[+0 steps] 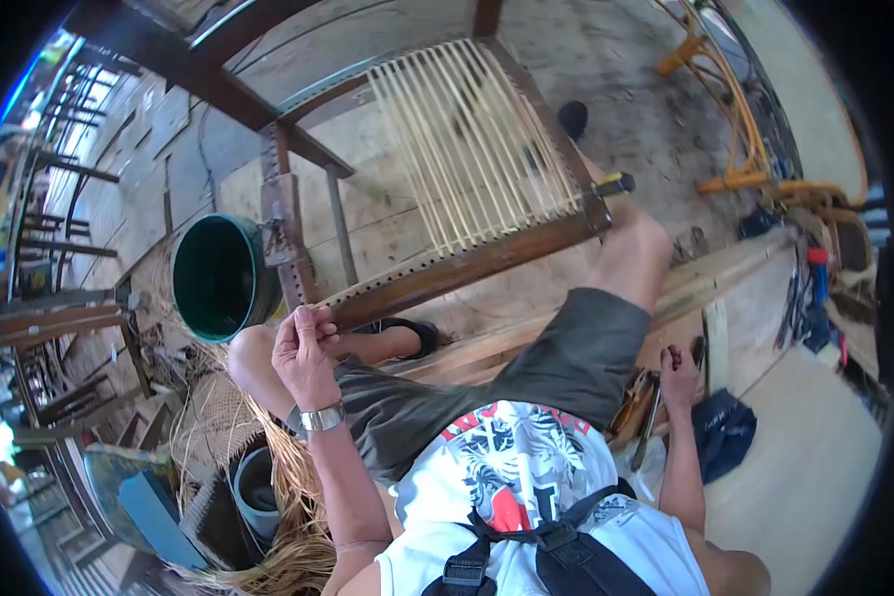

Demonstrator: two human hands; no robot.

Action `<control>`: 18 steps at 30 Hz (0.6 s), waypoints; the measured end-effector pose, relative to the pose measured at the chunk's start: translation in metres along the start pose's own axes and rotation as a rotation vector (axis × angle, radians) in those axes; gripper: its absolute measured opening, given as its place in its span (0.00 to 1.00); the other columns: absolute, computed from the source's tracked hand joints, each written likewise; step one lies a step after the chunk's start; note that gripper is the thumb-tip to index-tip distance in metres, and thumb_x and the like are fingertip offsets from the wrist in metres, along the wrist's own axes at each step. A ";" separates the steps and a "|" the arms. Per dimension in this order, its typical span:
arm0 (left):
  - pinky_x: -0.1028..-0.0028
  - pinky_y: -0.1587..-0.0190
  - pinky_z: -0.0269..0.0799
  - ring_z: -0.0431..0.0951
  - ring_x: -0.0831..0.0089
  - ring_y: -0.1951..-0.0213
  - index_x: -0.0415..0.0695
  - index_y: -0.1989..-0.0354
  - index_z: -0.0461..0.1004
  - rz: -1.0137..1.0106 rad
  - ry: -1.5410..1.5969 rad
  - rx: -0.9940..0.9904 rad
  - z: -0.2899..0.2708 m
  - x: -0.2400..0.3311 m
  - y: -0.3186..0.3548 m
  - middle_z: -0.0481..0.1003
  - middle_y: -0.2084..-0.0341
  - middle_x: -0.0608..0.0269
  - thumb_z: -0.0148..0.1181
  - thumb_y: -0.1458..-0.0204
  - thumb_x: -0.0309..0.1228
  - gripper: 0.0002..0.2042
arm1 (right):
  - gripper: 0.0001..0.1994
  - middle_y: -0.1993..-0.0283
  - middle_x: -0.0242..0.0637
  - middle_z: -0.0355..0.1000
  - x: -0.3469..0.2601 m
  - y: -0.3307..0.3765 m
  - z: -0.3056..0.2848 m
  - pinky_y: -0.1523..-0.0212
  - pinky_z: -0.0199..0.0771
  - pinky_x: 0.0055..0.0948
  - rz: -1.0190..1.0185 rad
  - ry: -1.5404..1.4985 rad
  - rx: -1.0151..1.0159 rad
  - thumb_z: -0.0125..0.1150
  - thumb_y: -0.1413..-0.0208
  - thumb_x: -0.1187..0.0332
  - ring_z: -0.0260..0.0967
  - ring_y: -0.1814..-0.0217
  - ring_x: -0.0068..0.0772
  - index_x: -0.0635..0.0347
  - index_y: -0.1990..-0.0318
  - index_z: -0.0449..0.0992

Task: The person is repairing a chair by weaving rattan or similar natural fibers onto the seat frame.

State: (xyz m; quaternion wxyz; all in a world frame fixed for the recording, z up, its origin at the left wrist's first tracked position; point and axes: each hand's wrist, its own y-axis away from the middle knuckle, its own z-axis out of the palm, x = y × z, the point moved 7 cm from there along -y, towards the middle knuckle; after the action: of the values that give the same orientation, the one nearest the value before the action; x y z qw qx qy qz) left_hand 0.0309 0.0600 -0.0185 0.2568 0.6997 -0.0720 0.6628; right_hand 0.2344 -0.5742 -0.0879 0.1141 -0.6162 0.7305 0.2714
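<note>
A dark wooden chair frame (457, 266) lies across my knees, with a row of small holes along its rails. Pale cane strands (472, 149) run side by side over the right part of its opening. My left hand (305, 348) is at the frame's near left corner. Its fingers are pinched together, and whatever is between them is too small to make out. Off to the right, away from the frame, my right hand (678, 377) is raised with its fingers curled; what they hold, if anything, is hidden. A yellow and black handle (616, 184) sticks out at the frame's right corner.
Beside my left knee stands a dark green bucket (219, 278). Bundles of loose cane (288, 497) and a grey-blue pot (256, 492) lie lower left. Tools (648, 422) and a dark blue cloth (723, 435) are near my right arm. A rattan chair (735, 149) stands far right.
</note>
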 end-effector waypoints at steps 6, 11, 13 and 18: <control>0.80 0.70 0.71 0.74 0.79 0.73 0.42 0.63 0.75 0.075 0.160 0.147 -0.024 0.034 0.001 0.79 0.72 0.62 0.57 0.36 0.36 0.10 | 0.13 0.61 0.44 0.77 -0.033 -0.023 -0.004 0.56 0.75 0.31 -0.206 0.010 0.109 0.61 0.39 0.66 0.76 0.58 0.35 0.66 0.53 0.75; 0.80 0.72 0.68 0.71 0.80 0.72 0.42 0.53 0.72 -0.174 0.252 -0.066 0.024 0.010 0.028 0.76 0.69 0.62 0.52 0.33 0.41 0.13 | 0.14 0.61 0.42 0.78 -0.010 -0.005 -0.024 0.56 0.76 0.31 -0.089 0.022 0.178 0.61 0.39 0.65 0.77 0.60 0.34 0.61 0.49 0.75; 0.79 0.72 0.67 0.71 0.78 0.75 0.41 0.47 0.72 -0.190 0.288 -0.314 0.062 0.003 0.046 0.77 0.70 0.58 0.52 0.33 0.39 0.15 | 0.12 0.63 0.44 0.79 0.017 0.011 -0.036 0.57 0.76 0.32 -0.039 0.033 0.239 0.61 0.40 0.65 0.79 0.60 0.36 0.60 0.52 0.77; 0.72 0.51 0.72 0.78 0.70 0.57 0.38 0.47 0.74 0.474 -0.645 -0.193 0.078 0.033 0.022 0.79 0.58 0.57 0.59 0.37 0.33 0.14 | 0.15 0.67 0.47 0.78 0.070 0.073 -0.064 0.60 0.75 0.42 0.276 0.244 0.169 0.61 0.42 0.56 0.78 0.62 0.48 0.61 0.67 0.79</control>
State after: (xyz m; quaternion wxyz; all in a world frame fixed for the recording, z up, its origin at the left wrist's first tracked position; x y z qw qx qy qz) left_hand 0.0942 0.0138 0.0204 0.1255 0.8083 -0.3700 0.4405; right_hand 0.1602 -0.6607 -0.0516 0.0378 -0.5268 0.8365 0.1456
